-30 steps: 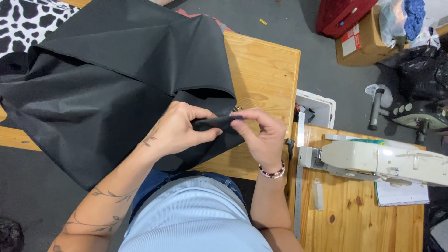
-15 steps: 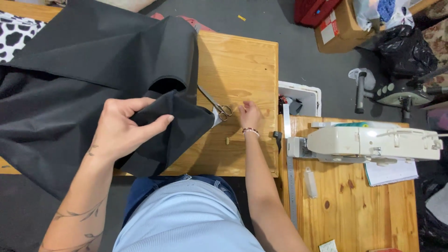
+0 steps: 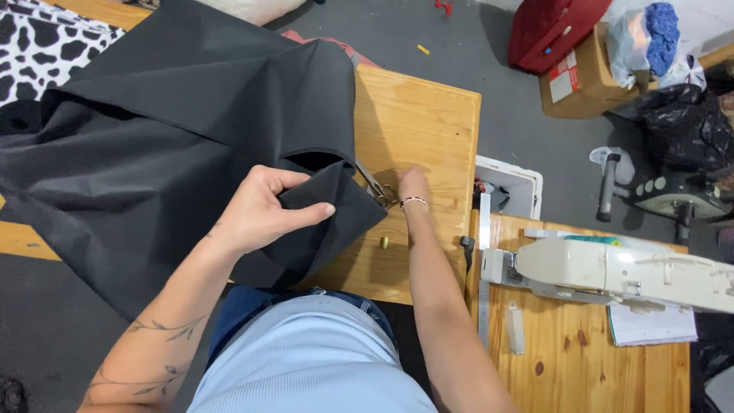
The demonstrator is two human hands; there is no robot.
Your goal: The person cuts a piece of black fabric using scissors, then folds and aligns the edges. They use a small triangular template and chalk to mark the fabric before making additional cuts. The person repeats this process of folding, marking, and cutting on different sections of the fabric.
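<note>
While the left hand (image 3: 264, 210) pinches black cloth (image 3: 176, 153), the right hand (image 3: 413, 185) closes on scissors (image 3: 376, 187) mid-worktop (image 3: 428, 115); a cardboard box (image 3: 573, 76) with a red-and-white label stands on the floor beyond.

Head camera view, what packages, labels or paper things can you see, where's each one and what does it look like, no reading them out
Cardboard box: on the floor at top right, brown, with a red and white label on its side.
Clear plastic bag: on top of that box, holding blue material.
Black plastic bag: right edge, crumpled and glossy.
Notepad: on the right wooden table, white, partly under the sewing machine.
</note>
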